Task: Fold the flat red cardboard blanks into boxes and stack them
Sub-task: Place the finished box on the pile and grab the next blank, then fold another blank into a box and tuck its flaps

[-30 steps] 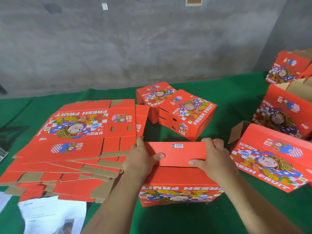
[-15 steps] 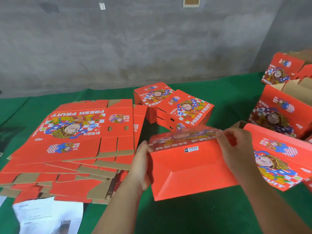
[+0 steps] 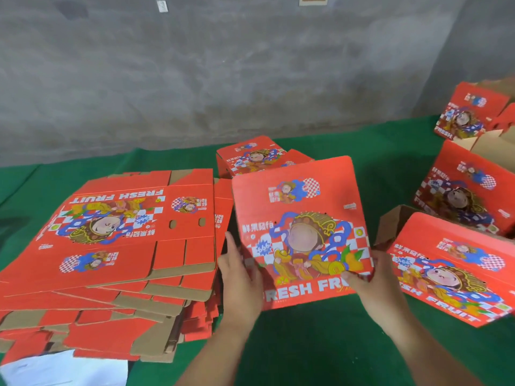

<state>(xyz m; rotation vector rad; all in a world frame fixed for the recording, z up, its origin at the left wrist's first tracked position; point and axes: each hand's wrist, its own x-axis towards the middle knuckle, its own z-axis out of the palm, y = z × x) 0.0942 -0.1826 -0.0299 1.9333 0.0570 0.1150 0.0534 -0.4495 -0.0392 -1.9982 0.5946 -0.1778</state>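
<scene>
Both hands, left (image 3: pixel 241 277) and right (image 3: pixel 372 277), held a grip on the box (image 3: pixel 299 227), thumbs curled over its printed face, just right of the stack of flat blanks (image 3: pixel 111 254) on the green counter (image 3: pixel 320 352).

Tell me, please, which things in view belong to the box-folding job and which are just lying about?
Part of the job:
- folded box, held by left hand and right hand
- pile of flat blanks
- finished boxes behind
- open boxes on the right

Lying about:
- white paper under the pile's near corner
- green table cover
</scene>
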